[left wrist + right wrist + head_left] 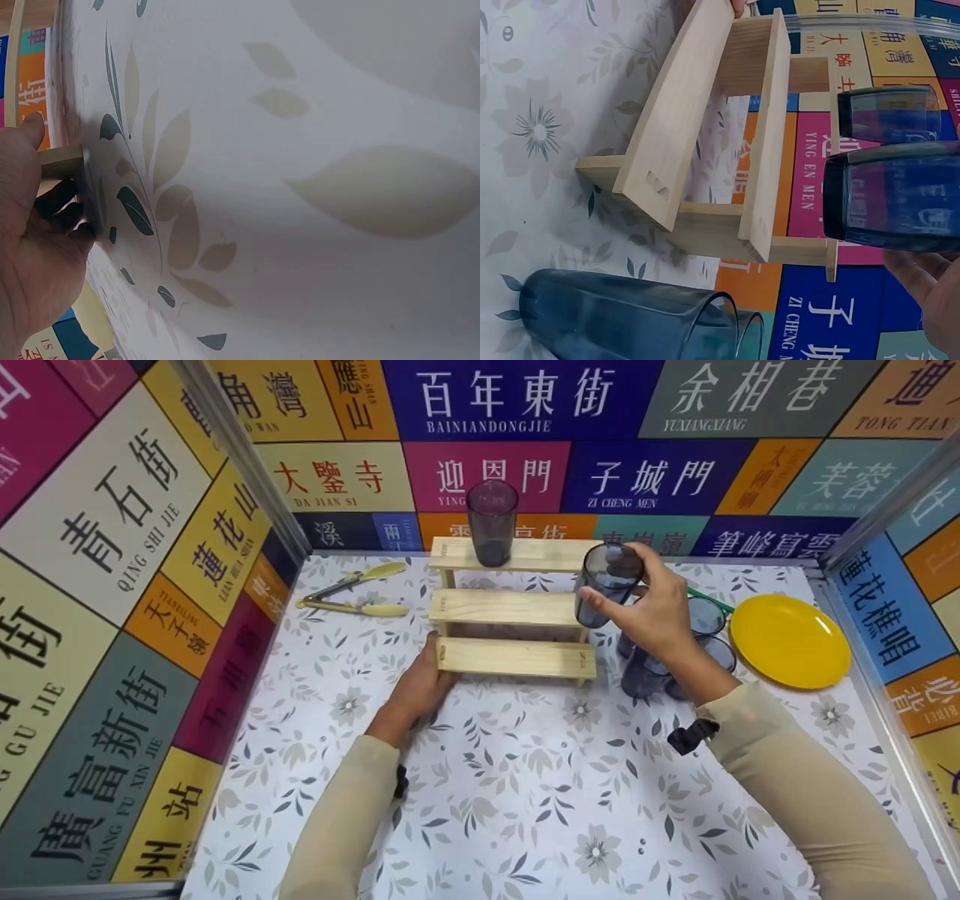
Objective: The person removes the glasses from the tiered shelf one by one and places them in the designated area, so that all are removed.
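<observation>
A three-step wooden rack (517, 657) stands toward the back of the table. My left hand (421, 686) grips the left end of its lowest step; in the left wrist view the fingers curl around the wooden end (61, 159). Off the rack's right side, my right hand (664, 611) holds a dark blue-grey tumbler (592, 604), tilted slightly, with thumb and fingers around it. Another such tumbler (491, 525) stands upright on the top step, left of centre. In the right wrist view the held tumbler (892, 199) appears near the top step; whether it touches is unclear.
Several more tumblers (640, 676) stand grouped right of the rack, partly hidden by my right hand. A yellow plate (790, 641) lies beyond them, a thin green object (709, 598) behind. Yellow-tipped tongs (384, 610) lie spread at left. Sign-printed walls (480, 472) enclose the table.
</observation>
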The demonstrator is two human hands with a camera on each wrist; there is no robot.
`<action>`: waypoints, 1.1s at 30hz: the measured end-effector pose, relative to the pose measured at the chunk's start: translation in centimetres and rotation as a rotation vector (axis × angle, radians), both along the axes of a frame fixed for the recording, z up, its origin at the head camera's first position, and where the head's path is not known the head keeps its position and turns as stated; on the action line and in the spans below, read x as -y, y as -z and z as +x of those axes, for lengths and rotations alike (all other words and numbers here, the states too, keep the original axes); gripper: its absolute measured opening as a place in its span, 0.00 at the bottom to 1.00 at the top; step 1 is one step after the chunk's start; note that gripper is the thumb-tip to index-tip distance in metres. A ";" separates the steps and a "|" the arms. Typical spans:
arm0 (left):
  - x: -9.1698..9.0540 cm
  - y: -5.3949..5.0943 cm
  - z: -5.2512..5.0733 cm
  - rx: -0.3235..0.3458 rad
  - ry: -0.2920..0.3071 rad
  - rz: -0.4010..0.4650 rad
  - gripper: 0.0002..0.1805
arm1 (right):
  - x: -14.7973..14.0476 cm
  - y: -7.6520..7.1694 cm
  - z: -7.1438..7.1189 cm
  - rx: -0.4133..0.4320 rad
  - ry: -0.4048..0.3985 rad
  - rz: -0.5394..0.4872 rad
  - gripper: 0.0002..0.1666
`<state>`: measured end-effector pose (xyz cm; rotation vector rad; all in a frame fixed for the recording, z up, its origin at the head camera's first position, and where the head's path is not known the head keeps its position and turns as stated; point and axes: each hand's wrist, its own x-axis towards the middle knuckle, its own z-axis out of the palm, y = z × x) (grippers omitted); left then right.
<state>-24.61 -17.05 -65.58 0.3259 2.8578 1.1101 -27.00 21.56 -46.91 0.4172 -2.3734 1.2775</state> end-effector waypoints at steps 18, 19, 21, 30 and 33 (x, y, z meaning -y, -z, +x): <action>-0.1 -0.2 0.0 -0.040 0.004 0.006 0.39 | -1.5 2.0 3.1 0.091 0.035 0.089 0.54; -0.1 -0.2 0.1 -0.034 0.000 0.000 0.39 | -1.6 2.1 3.3 0.094 0.034 0.094 0.54; -0.2 -0.2 0.1 -0.025 -0.004 -0.007 0.39 | -1.7 2.4 3.6 0.102 0.037 0.105 0.54; -0.3 -0.5 0.2 -0.002 -0.011 0.004 0.39 | -2.4 3.9 5.4 0.116 0.040 0.132 0.54; -0.2 -0.4 0.2 0.001 -0.016 0.008 0.40 | -2.5 4.5 6.0 0.100 0.022 0.129 0.53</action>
